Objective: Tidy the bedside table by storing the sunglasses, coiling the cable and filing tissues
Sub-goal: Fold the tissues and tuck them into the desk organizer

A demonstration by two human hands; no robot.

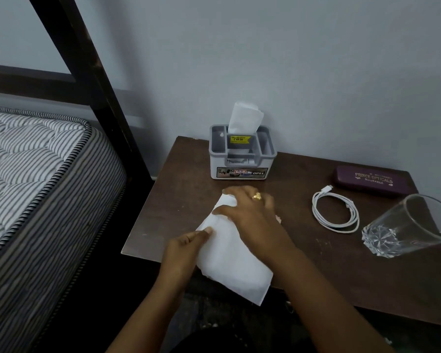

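A white tissue (229,261) lies partly folded at the front of the brown bedside table (329,271), one corner hanging over the edge. My left hand (186,248) pinches its left edge between thumb and fingers. My right hand (250,212) lies over its top end, fingers curled around the paper. Behind them stands a grey tissue holder (242,156) with a folded tissue (245,117) sticking up from it. A coiled white cable (335,211) rests to the right. Further back right sits a closed purple glasses case (372,180). No sunglasses are visible.
A clear drinking glass (405,228) stands at the table's right edge. A striped mattress (31,169) and a dark bed post (92,80) fill the left side. A pale wall runs behind the table.
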